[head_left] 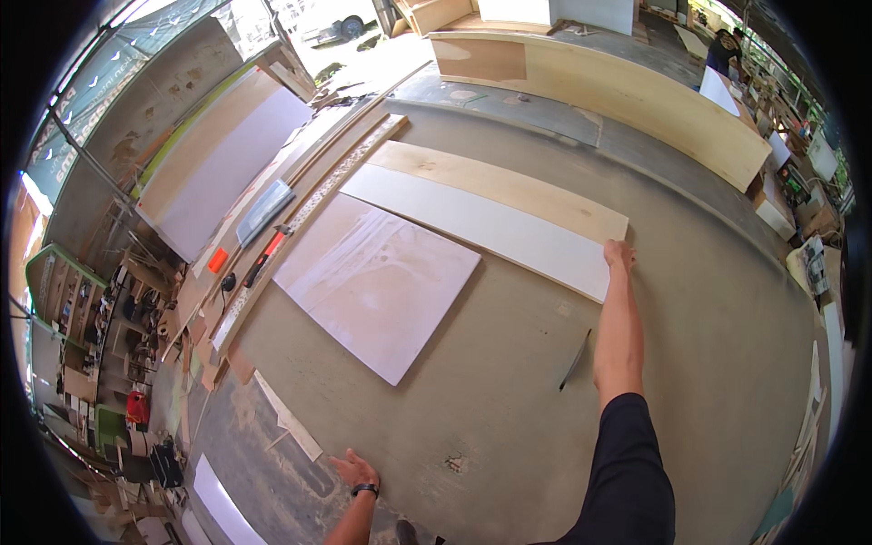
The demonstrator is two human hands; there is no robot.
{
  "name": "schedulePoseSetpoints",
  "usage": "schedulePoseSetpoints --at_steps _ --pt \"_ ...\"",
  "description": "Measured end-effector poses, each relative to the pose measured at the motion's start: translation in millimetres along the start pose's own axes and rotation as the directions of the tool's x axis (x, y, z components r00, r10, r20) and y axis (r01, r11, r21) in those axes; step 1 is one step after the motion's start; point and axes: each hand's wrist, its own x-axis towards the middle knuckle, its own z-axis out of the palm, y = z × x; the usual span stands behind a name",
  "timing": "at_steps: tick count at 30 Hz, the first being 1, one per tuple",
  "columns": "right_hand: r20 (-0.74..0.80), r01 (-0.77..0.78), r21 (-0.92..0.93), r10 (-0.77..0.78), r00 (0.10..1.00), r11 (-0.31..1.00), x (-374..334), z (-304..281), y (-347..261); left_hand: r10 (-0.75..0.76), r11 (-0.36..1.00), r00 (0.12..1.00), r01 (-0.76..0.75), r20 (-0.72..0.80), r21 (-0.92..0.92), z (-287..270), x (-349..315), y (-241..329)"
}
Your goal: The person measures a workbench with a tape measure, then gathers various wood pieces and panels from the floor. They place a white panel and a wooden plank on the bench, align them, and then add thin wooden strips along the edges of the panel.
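Observation:
My right hand [620, 255], arm stretched forward, has its fingers closed on the right end of a long white board [481, 232]. Flush along that board's far side lies a bare plywood strip [509, 182]; the hand is at the corner where the two meet. Nearer to me and to the left lies a pale, roughly square panel [381, 282] with whitish smears. My left hand [355, 470], with a dark band on its wrist, holds nothing, its fingers apart, close to a broken wood strip [289, 418].
A thin dark stick-like thing [575, 361] lies beside my right forearm. Along the left runs a long timber rail [309, 209] with an orange-handled tool [263, 259] on it. A long plywood panel [599, 91] stands at the back. Far right, a person [724, 53] bends over.

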Motion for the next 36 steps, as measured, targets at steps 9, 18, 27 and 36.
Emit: schedulePoseSetpoints --at_steps 9,18,27,36 --pt "0.306 -0.227 0.741 -0.018 0.952 0.632 89.1 15.8 40.6 0.050 0.997 0.998 -0.048 -0.035 0.061 27.7 5.4 -21.8" --pt "0.454 -0.323 0.887 -0.493 0.742 0.331 -90.0 -104.0 -44.9 -0.066 0.997 0.996 0.064 0.051 0.036 -12.3 -3.0 -6.2" --pt "0.298 -0.210 0.954 -0.587 0.752 0.215 -248.8 -154.3 -72.5 -0.006 0.990 1.000 0.004 -0.015 -0.139 7.0 6.6 -24.6" --pt "0.146 -0.124 0.989 -0.468 0.872 0.077 -531.8 -232.0 -35.2 0.603 0.238 0.395 0.740 0.693 -0.629 -76.3 -69.9 111.1"
